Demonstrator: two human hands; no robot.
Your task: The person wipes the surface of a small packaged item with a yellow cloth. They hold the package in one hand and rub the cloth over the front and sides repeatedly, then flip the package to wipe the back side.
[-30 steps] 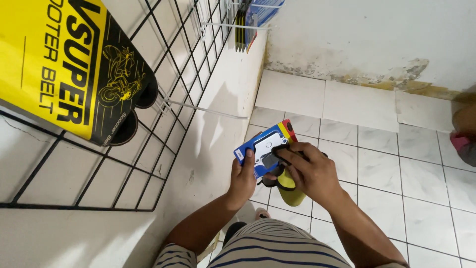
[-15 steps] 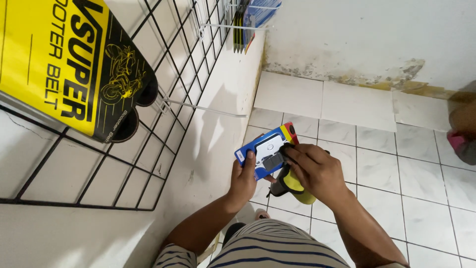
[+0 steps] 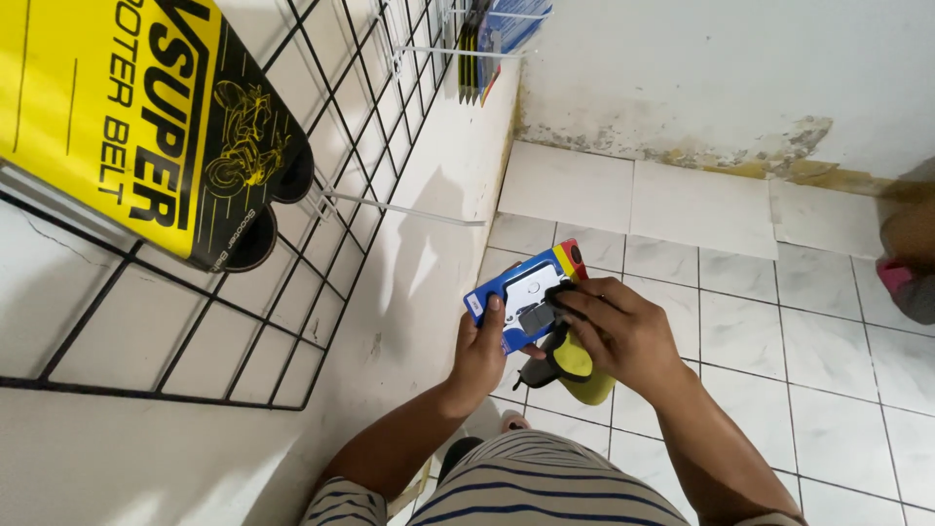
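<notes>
Left hand (image 3: pixel 479 356) grips a blue packet (image 3: pixel 521 292); right hand (image 3: pixel 623 336) presses its front.

The floor (image 3: pixel 760 321) is laid with white square tiles in pale grey joints, reaching the foot of a white wall (image 3: pixel 701 78) whose base is stained and flaking yellow-brown. A row of larger white tiles (image 3: pixel 643 190) runs along that foot. Standing on the floor near the lower middle is a yellow and black sandal (image 3: pixel 575 370) beside 1 bare toe tip (image 3: pixel 513 423). At the right edge a pink and grey shoe (image 3: pixel 911 287) rests on the tiles
</notes>
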